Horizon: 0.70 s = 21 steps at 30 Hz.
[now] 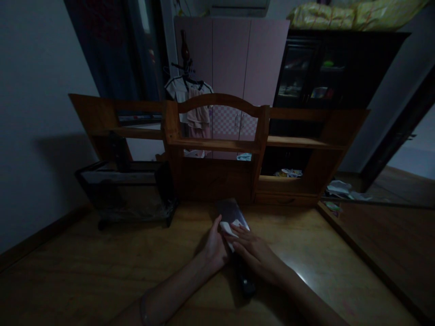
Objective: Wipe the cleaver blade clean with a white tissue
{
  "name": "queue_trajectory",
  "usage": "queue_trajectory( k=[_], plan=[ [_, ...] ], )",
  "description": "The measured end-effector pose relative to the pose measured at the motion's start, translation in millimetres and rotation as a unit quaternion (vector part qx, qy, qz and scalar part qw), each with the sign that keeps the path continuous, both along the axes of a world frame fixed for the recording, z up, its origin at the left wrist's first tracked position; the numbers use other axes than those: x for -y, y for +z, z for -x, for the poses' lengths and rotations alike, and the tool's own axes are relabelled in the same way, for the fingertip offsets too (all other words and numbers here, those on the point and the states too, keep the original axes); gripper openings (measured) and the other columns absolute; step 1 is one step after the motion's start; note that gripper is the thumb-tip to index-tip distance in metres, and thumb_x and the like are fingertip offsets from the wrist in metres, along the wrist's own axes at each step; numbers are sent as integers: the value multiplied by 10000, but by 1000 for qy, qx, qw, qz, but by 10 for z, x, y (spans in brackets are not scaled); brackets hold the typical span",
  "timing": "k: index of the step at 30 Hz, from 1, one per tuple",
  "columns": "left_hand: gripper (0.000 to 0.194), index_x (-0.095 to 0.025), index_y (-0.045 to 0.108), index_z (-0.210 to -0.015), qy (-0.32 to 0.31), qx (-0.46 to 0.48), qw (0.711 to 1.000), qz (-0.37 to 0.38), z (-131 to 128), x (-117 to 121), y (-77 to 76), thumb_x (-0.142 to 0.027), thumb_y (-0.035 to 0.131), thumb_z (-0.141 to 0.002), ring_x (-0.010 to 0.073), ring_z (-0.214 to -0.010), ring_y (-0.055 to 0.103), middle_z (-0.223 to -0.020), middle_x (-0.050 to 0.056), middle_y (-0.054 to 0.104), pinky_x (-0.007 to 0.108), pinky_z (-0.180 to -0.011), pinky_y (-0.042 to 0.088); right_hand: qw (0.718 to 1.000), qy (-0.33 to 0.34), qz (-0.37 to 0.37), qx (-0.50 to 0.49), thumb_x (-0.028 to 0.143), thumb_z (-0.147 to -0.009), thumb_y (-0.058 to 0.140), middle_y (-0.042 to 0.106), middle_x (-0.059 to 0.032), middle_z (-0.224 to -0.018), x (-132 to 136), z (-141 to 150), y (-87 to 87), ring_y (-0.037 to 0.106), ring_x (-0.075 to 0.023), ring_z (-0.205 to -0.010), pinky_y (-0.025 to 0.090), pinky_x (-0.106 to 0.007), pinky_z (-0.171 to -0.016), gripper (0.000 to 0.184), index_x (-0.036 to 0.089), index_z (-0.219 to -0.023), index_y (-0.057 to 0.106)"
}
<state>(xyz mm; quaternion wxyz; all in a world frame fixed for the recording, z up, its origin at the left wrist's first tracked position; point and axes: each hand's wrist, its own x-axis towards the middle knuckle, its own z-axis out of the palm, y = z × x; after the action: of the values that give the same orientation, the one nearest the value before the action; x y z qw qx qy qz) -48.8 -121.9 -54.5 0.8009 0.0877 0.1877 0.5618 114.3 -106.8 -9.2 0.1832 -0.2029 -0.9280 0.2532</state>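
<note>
A cleaver (234, 209) with a broad grey blade and a black handle is in front of me, blade pointing away and handle toward me. My left hand (216, 248) grips it from the left, thumb along the blade's edge and its other fingers hidden underneath. On the upper face of the blade lies a folded white tissue (227, 228). My right hand (254, 251) presses that tissue against the metal with its fingers laid across. The handle sticks out below both hands, over the wooden table (163, 267).
A wooden shelf unit (217, 146) rises along the table's far edge. At the left back stands a black-framed glass tank (131, 192). Loose papers (340, 188) lie beyond the right side. The room is dim.
</note>
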Motion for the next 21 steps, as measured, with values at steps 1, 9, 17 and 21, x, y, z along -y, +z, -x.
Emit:
queue_trajectory(
  k=[1,9,17,21],
  plan=[
    [513,-79,644,-986,-3,1,1000,-5,-2,-9,-19,-549,470,-876,292,-951,664,-867,155,707,366,-853,487,1000,1,13,-7,414,-1012,281,320,13,-1526,11,3,4,239,-230,-1433,224,-502,-1175,444,326,-1442,350],
    [484,-78,648,-954,-4,-1,1000,-10,-15,-33,-39,-528,492,-868,301,-963,660,-881,162,707,378,-885,474,999,0,32,-12,438,-1007,290,324,4,-1525,-25,-19,-42,252,-226,-1428,217,-473,-1177,442,321,-1420,397],
    [499,-68,629,-1048,8,-1,1000,0,-20,32,85,-514,459,-900,282,-933,670,-957,171,705,367,-873,474,1000,-8,11,-27,416,-1017,265,352,8,-1515,-105,-27,-37,270,-198,-1423,209,-451,-1183,437,312,-1416,409],
    [516,-80,614,-1122,14,29,999,-26,-22,22,51,-520,460,-902,282,-946,665,-1021,169,696,390,-915,448,999,-40,-11,-30,412,-1020,244,321,3,-1531,-204,-58,-113,235,-196,-1435,189,-467,-1188,453,305,-1445,359]
  ],
)
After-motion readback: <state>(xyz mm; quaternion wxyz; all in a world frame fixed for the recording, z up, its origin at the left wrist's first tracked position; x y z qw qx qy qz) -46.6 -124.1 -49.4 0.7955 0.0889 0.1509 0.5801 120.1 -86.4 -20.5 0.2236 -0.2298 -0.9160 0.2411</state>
